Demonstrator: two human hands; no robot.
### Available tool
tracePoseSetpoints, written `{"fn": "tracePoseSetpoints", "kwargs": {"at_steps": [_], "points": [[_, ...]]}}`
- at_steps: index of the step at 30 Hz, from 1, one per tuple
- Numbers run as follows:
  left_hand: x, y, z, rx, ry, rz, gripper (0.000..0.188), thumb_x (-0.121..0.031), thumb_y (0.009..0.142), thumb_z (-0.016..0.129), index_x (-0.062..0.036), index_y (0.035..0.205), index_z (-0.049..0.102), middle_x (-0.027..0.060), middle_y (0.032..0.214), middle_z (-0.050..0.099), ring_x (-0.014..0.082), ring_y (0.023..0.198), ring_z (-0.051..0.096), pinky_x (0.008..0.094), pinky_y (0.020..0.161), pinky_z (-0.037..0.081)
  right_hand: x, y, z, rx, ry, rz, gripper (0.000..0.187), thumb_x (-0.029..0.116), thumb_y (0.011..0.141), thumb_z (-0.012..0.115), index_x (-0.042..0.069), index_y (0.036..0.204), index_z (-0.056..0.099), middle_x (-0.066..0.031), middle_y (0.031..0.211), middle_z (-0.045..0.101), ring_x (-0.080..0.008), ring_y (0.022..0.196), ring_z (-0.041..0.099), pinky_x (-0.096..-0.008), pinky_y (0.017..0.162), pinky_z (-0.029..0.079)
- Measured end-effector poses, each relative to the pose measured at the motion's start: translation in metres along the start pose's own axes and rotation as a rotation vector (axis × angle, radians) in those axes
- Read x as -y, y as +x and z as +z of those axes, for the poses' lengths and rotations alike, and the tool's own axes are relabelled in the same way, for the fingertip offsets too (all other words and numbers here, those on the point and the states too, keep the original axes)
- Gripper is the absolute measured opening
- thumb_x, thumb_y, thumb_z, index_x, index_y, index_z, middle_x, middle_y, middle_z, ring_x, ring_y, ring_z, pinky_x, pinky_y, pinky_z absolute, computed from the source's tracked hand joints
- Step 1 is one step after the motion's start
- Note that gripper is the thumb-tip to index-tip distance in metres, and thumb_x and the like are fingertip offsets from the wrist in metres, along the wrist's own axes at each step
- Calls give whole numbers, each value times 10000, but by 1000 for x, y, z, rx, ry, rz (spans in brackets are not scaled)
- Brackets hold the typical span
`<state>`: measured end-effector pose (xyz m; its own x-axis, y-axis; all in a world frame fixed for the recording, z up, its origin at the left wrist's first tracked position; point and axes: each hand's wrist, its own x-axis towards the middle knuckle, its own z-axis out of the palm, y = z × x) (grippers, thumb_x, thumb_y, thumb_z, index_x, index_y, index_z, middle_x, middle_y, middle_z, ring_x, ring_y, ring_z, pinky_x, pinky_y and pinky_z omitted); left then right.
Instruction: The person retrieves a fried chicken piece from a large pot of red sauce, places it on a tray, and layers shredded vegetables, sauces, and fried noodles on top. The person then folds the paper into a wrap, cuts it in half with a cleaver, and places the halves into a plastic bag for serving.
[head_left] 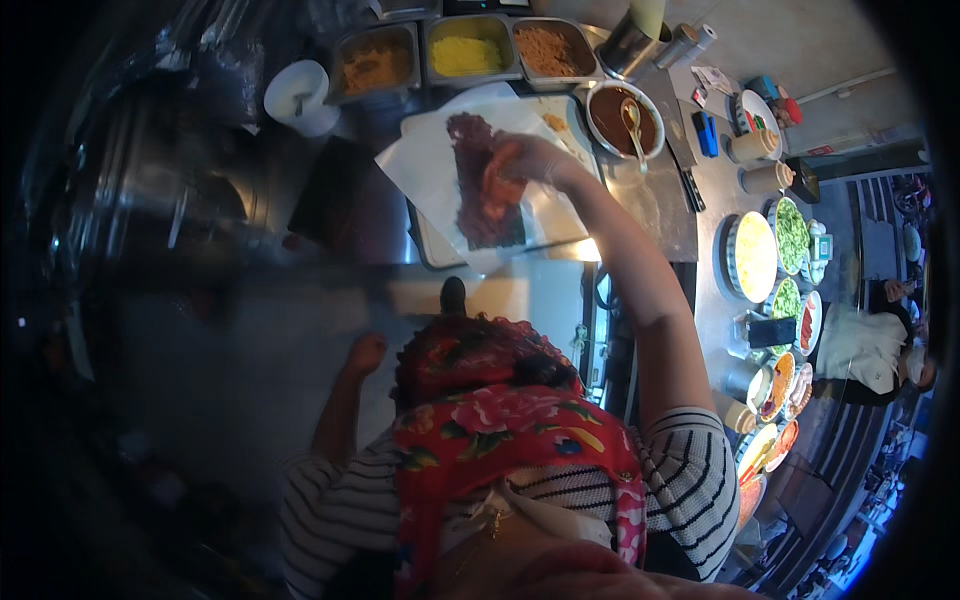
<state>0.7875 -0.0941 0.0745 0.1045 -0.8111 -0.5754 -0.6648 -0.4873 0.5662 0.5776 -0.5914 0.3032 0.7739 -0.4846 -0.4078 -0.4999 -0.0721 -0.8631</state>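
My right hand (540,158) reaches over a sheet of white paper (420,165) and comes down on a dark reddish, flat strip of food (470,150). An orange-red patch (498,190) shows right at its fingers, which are blurred, so their grip is not clear. Under the paper lies a pale tray (432,250) with a dark rim. My left hand (367,352) hangs low, apart from the counter, with its fingers curled in and nothing visible in them.
Along the back stand metal tubs of orange crumbs (375,68), yellow filling (468,55) and brown shreds (548,50). A bowl of brown sauce (605,110) with a spoon (631,120) sits right of the tray. Several dishes, a knife (693,190) and bottles line the right counter; another person (865,345) is beyond.
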Motion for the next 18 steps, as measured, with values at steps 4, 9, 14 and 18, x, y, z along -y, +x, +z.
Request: {"fn": "tracePoseSetpoints", "kwargs": {"at_steps": [4, 9, 14, 18], "points": [[-113, -3, -104, 45, -437, 19, 263, -193, 948, 635, -36, 1158, 654, 106, 1046, 704, 203, 989, 676, 350, 876, 518, 4, 27, 11, -268, -310, 56, 509, 229, 786, 745, 61, 1245, 604, -156, 1111, 700, -295, 1030, 675, -377, 917, 520], [-246, 31, -223, -262, -629, 265, 282, -110, 995, 575, -44, 1267, 612, 89, 1065, 701, 151, 988, 672, 291, 884, 515, 0, 24, 28, -327, -235, 50, 462, 205, 799, 727, 48, 1219, 614, -194, 1109, 688, -331, 1047, 666, -399, 912, 514], [-325, 92, -278, -507, -502, 451, 252, -78, 984, 575, -12, 1223, 618, 98, 1018, 700, 150, 939, 676, 274, 838, 518, 3, 27, 31, -320, -112, -45, 435, 146, 814, 683, 76, 1238, 616, -211, 1146, 664, -362, 1005, 674, -429, 863, 530], [-376, 121, -291, -508, -402, 483, 264, -41, 973, 569, -16, 1233, 613, 64, 971, 686, 132, 901, 657, 261, 835, 510, 28, 36, 20, -198, -132, -57, 378, 219, 846, 678, 99, 1203, 653, -202, 1121, 676, -394, 975, 675, -442, 782, 555]]}}
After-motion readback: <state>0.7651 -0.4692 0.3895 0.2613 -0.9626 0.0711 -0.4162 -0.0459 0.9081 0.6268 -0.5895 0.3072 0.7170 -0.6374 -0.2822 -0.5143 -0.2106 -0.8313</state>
